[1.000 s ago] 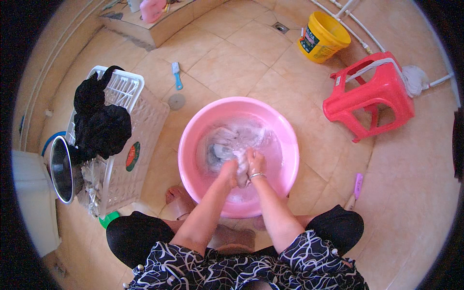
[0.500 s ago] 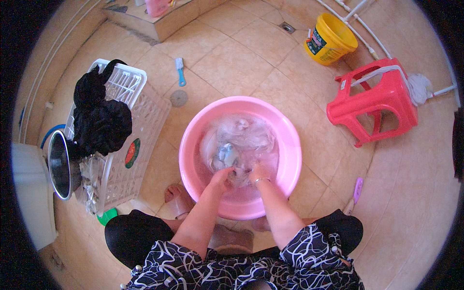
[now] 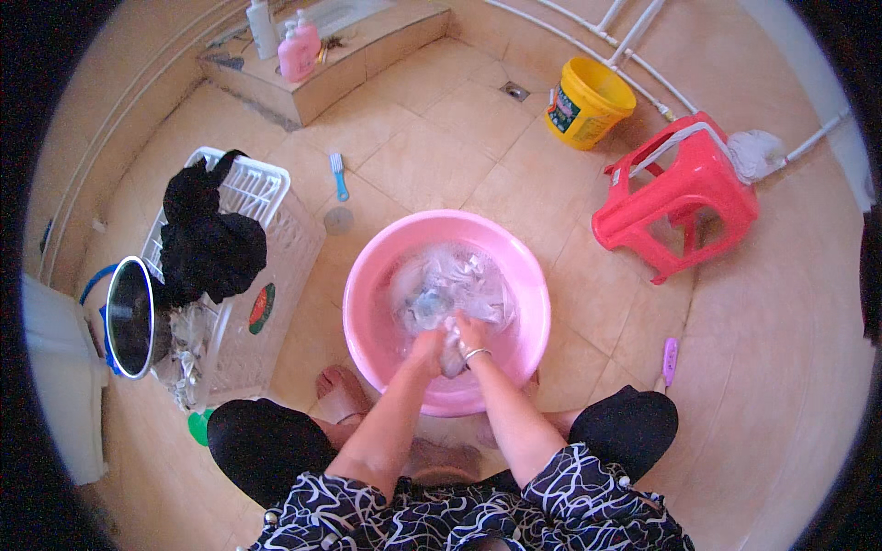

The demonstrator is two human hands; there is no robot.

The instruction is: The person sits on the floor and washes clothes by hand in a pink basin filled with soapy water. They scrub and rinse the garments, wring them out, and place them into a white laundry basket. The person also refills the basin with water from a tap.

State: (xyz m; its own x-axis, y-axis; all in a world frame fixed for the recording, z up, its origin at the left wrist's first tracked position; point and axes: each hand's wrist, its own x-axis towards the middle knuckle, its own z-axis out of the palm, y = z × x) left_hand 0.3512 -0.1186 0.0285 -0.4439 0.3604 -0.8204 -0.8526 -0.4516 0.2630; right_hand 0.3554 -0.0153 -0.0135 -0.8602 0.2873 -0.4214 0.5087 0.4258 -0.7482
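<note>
A round pink basin (image 3: 356,298) stands on the floor between my feet, holding sudsy water and a soaked whitish cloth (image 3: 469,274). Over its near half, my left hand (image 3: 427,350) and my right hand (image 3: 472,333) are close together, fingers curled. A bunched wet piece of the cloth is squeezed between them. The right wrist wears a bracelet (image 3: 476,353). A light bluish patch (image 3: 429,305) shows in the water just beyond my hands. Most of my fingertips are hidden by the cloth and the hands themselves.
At left, a white plastic basket (image 3: 289,248) carries black clothing (image 3: 216,253), beside a dark-lined metal bowl (image 3: 130,317). A blue brush (image 3: 339,176) lies beyond the basin. A red stool (image 3: 634,216), yellow bucket (image 3: 588,110) and purple-handled brush (image 3: 671,361) stand or lie rightward. Pink bottles (image 3: 296,55) top a ledge.
My hands have come closer together and up out of the water, with bunched cloth now between them. The view has tilted, showing more of the far ledge and bottles.
</note>
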